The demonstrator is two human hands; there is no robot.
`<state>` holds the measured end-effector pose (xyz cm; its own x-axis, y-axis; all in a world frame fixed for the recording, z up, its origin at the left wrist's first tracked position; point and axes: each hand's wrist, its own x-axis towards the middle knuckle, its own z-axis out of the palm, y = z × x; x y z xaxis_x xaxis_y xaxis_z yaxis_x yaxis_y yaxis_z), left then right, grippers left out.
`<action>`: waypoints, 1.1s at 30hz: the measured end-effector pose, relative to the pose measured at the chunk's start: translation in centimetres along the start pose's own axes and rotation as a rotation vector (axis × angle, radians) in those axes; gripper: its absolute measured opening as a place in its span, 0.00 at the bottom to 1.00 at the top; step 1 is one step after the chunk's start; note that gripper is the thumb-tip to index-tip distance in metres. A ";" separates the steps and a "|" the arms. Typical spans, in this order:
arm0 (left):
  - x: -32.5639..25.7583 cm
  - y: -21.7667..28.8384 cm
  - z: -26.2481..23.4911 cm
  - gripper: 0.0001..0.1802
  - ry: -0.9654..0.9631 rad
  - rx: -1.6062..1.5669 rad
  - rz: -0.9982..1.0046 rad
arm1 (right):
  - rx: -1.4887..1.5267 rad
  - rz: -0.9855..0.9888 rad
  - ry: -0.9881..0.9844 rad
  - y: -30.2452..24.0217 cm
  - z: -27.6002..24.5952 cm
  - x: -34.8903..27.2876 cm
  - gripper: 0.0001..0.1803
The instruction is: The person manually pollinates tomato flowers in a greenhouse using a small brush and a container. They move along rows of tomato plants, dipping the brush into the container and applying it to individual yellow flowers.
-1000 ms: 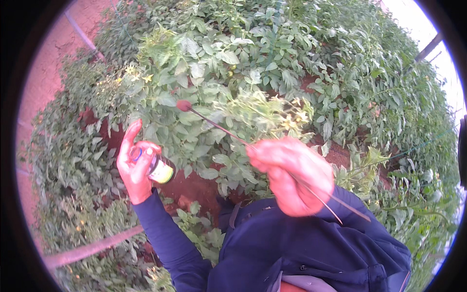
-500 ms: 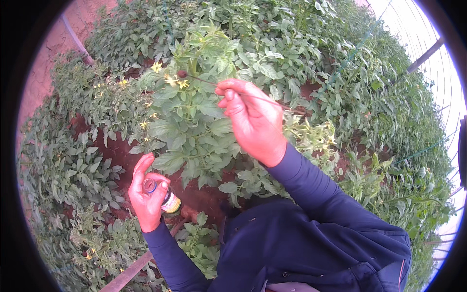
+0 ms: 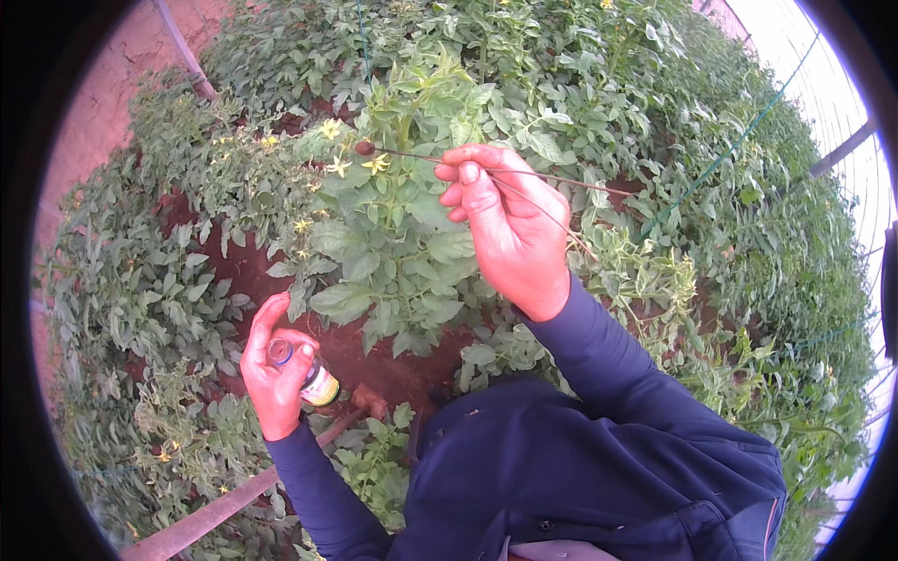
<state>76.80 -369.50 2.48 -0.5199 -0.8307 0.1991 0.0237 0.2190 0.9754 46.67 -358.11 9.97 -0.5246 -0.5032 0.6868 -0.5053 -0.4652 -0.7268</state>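
- Landmark = the tall tomato plant [image 3: 402, 215] in the middle; everything below is placed vs it. Rows of similar plants crowd all round, so keep your eyes on this one and don't drift to a neighbour.
- Your right hand [image 3: 510, 224] sits just right of the plant top, fingers [image 3: 468, 173] pinched tight on a thin wand [image 3: 486, 168]. Grip looks firm. I'd judge a lighter pinch gives finer control at the tip.
- Wand runs across the plant top, its dark tip [image 3: 364, 148] at the upper left of the plant, just beside the yellow flowers [image 3: 355, 164]. Can't tell if the tip touches a bloom or hangs a hair off.
- Work w/ small wrist moves, not the whole arm. Dab each open bloom gently; stems look thin and prob. snap if pushed sideways.
- More blooms show further left of the plant, lower down. Do the near cluster first, then go outward.
- Your left hand [image 3: 276, 379] is low, left of the plant base, fingers curled round a small bottle [image 3: 309, 374] w/ its mouth facing up. Keep it upright and close to the plant so a re-dip is a short trip.
- Keep your sleeve off the leaves.
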 end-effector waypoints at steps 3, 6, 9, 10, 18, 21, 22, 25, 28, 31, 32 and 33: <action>-0.1 0.0 0.6 0.38 0.027 -0.025 -0.029 | 0.031 -0.035 -0.066 -1.0 -0.3 1.2 0.11; -0.1 -0.5 1.0 0.38 0.030 -0.021 -0.028 | -0.129 -0.152 -0.064 -0.8 0.8 3.9 0.11; -0.2 -0.9 1.1 0.39 0.028 0.005 0.017 | -0.269 -0.220 -0.135 -0.3 2.2 6.9 0.09; -0.2 -1.0 1.0 0.39 0.031 0.012 0.022 | -0.287 -0.228 -0.162 -0.2 2.7 7.8 0.09; -1.2 -1.8 1.2 0.39 0.070 -0.071 0.001 | -0.663 -0.291 -0.311 1.3 6.6 11.6 0.12; -1.6 -2.1 1.0 0.36 0.084 -0.120 -0.012 | -0.682 -0.495 -0.238 1.5 7.0 12.2 0.08; -1.8 -2.2 1.0 0.36 0.092 -0.108 -0.020 | -0.674 -0.551 -0.220 1.4 6.9 12.3 0.07; -2.0 -2.5 0.7 0.36 0.110 -0.086 -0.010 | -0.617 -0.556 -0.191 0.5 6.5 12.4 0.06; -2.0 -2.7 0.5 0.37 0.122 -0.058 -0.007 | -0.566 -0.438 -0.188 -0.5 6.0 11.6 0.05; -1.9 -2.8 0.3 0.36 0.130 -0.059 -0.016 | -0.531 -0.476 -0.130 -1.3 6.2 10.9 0.04; -1.9 -2.9 0.2 0.36 0.134 -0.063 -0.019 | -0.562 -0.456 -0.115 -1.7 5.7 10.4 0.05; -1.9 -2.9 0.2 0.36 0.135 -0.075 -0.020 | -0.513 -0.453 -0.071 -1.8 5.9 9.9 0.05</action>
<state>77.58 -368.44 -0.74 -0.4012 -0.8970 0.1855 0.0809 0.1671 0.9826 46.36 -366.56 18.04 -0.1483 -0.3948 0.9067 -0.9338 -0.2461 -0.2599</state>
